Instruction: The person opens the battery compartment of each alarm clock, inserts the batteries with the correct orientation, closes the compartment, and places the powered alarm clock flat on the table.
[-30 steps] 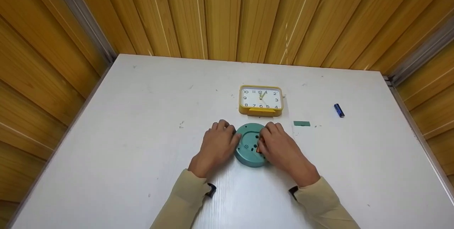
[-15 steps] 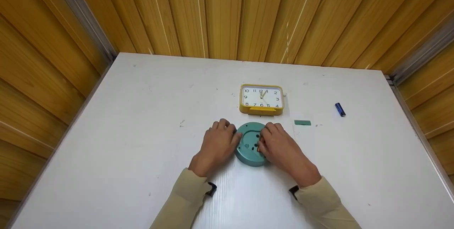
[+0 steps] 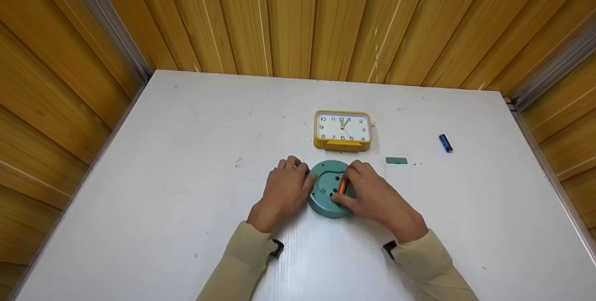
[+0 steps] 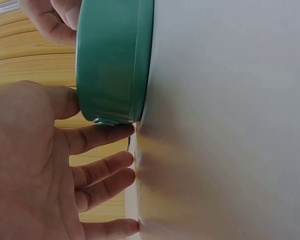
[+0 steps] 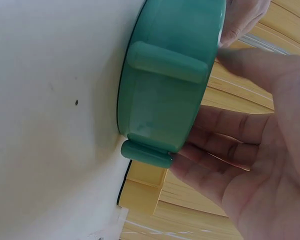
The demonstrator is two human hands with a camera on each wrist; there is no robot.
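A round green clock (image 3: 327, 207) lies back side up on the white table, with small knobs and holes on its back. My left hand (image 3: 287, 189) holds its left edge. In the left wrist view the thumb touches the rim of the clock (image 4: 112, 60) and the index finger lies along its side. At the right part of the back, my right hand (image 3: 376, 194) has its thumb and fingers at opposite ends of an orange battery (image 3: 342, 187). The right wrist view shows the side of the clock (image 5: 160, 107), but the battery is hidden there.
Behind the green clock stands a yellow rectangular clock (image 3: 343, 128). A flat green battery cover (image 3: 396, 160) lies right of it, and a blue battery (image 3: 445, 143) farther right. A wood-patterned wall (image 3: 288, 21) borders the white table (image 3: 139, 189) at the back.
My right thumb has moved toward the lower end of the orange battery, and more of the battery shows. The right wrist has shifted slightly right. My left hand stays at the clock's edge.
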